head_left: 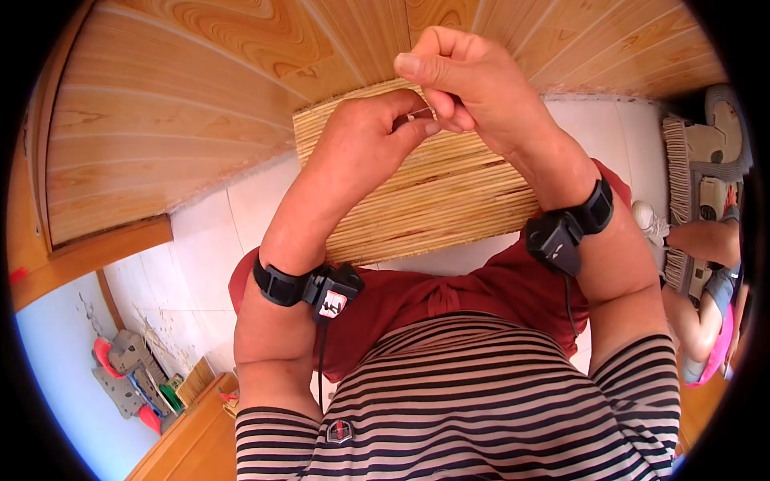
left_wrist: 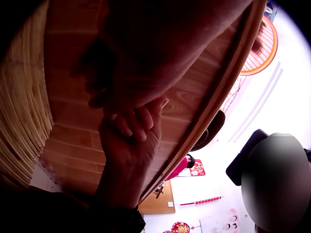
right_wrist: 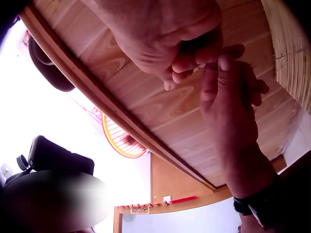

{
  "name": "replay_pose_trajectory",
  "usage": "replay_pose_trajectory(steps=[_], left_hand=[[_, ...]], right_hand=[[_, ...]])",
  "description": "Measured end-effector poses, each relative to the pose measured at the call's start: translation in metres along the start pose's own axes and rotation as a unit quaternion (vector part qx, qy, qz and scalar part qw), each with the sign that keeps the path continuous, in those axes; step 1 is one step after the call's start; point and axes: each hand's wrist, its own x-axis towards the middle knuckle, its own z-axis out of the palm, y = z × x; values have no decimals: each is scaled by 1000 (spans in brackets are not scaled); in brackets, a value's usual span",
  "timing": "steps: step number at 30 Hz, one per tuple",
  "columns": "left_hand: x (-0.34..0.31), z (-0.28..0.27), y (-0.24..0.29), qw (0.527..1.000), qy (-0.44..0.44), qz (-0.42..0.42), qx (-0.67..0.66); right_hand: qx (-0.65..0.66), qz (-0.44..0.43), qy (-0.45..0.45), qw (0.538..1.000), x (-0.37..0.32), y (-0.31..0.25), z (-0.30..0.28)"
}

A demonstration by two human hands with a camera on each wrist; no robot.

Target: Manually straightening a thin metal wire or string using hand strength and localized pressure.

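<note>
Both hands meet above a mat of thin straw-coloured sticks. My left hand pinches a thin, pale strand between thumb and forefinger. In the head view the strand runs across to the lower fingers of my right hand, which is raised just to the right with its fingers curled and its thumb laid along the forefinger. The right wrist view shows the strand as a fine line between the two hands' fingertips. What the strand is made of is too small to tell.
A wood-grain panel rises close beyond the mat. White floor tiles show at the left. Another person's leg and a grey fringed item are at the right. Wrist cameras with cables are strapped to both forearms.
</note>
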Motion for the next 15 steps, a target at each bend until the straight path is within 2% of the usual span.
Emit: replay_pose_trajectory(steps=[3,6,8,13,15], left_hand=[[2,-1,-4,999,-25,-8,24],[2,0,-9,1000,-16,-24,-4],[2,0,-9,996,-47,-65,-49],[5,0,-4,995,-48,-74,-50],[5,1,-3,994,-50,-82,-57]], right_hand=[[-35,-17,29,999,0,1,6],[-33,-21,27,999,-1,0,6],[-23,-19,26,999,1,5,4],[-20,-15,39,999,0,6,2],[-59,39,10,997,-2,4,-3]])
